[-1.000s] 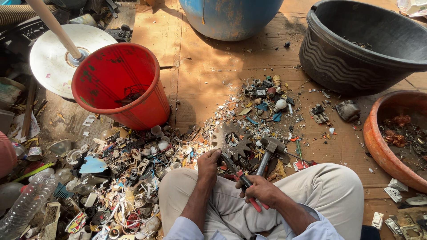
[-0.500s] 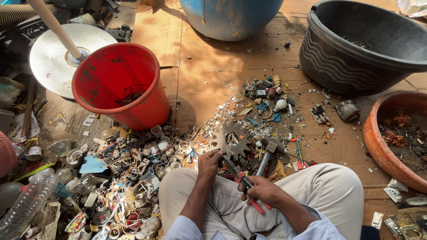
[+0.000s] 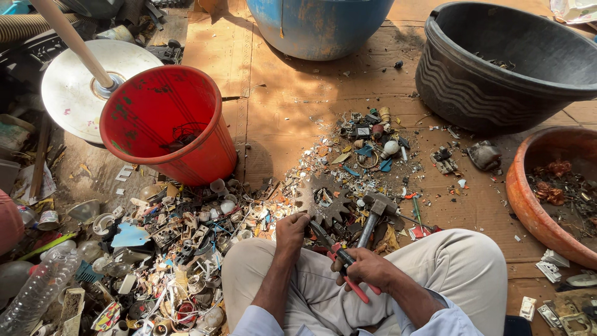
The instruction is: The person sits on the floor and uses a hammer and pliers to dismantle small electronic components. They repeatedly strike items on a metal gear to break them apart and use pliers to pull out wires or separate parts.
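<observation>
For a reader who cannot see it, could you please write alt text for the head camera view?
A person sits cross-legged on a cardboard floor, the right hand gripping red-handled pliers and the left hand at their tip. A hammer, a toothed gear and a heap of small scrap lie in front, ringed by a red bucket and a black tub.

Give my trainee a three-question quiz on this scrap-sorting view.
1. True or false: the red bucket lies tipped over.
2. Which hand grips the red-handled pliers? A) left hand B) right hand
3. Fill in: the hammer lies right next to a toothed ____.

Key:
1. False, it stands upright.
2. B; the left hand is at the plier tips, over the scrap.
3. Gear.
</observation>
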